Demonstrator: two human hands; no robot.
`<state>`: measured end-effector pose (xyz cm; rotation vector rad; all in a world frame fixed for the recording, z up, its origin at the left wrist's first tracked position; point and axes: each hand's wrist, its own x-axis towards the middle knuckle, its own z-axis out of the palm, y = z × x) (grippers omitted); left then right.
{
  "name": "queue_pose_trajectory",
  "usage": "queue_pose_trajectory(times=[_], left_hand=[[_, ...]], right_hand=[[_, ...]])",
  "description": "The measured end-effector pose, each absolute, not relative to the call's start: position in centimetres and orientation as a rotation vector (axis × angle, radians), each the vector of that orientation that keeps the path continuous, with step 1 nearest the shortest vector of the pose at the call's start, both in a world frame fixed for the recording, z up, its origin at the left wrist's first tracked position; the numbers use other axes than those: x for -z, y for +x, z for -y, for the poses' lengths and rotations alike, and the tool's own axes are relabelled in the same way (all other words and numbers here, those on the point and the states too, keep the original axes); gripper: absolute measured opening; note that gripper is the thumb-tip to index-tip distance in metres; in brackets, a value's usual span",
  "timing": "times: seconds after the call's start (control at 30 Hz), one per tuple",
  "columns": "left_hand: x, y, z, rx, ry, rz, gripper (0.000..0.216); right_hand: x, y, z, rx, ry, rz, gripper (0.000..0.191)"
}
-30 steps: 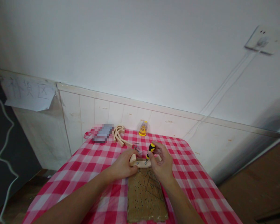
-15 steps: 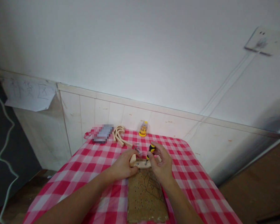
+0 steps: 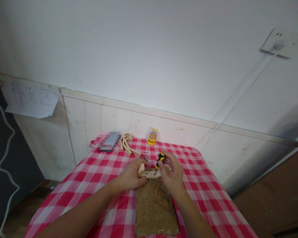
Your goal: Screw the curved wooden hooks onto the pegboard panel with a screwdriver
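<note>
A pale curved wooden piece (image 3: pixel 150 174) lies across the far end of a brown cardboard slab (image 3: pixel 154 211) dotted with small holes. My left hand (image 3: pixel 132 175) is closed around the left end of that piece. In my right hand (image 3: pixel 172 172) is a yellow and black screwdriver (image 3: pixel 161 159), tilted, its tip down at one of two screws in the wood. The fingers of this hand pinch the handle. Just beyond my left fingers lie several small screws (image 3: pixel 145 157) on the cloth.
More curved wooden pieces (image 3: pixel 126 144) rest at the back left, beside a blurred-out flat object (image 3: pixel 110 141). A yellow-capped clear container (image 3: pixel 152 137) stands near the wall. A red and white checked cloth (image 3: pixel 101 178) covers the table, which meets a white panelled wall (image 3: pixel 94 114).
The screwdriver handle has turned slightly in my right fingers and more of it shows. My left hand stays in place on the wooden piece.
</note>
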<state>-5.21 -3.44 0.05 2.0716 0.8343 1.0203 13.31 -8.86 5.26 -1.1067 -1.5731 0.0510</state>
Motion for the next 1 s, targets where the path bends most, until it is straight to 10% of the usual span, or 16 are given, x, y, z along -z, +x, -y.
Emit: queue_pose_trajectory(times=[1.0], left_hand=[[-0.03, -5.2, 3.4, -1.012, 2.065, -0.842, 0.045]], right_hand=[[-5.12, 13.14, 8.57, -0.074, -1.084, 1.521, 0.029]])
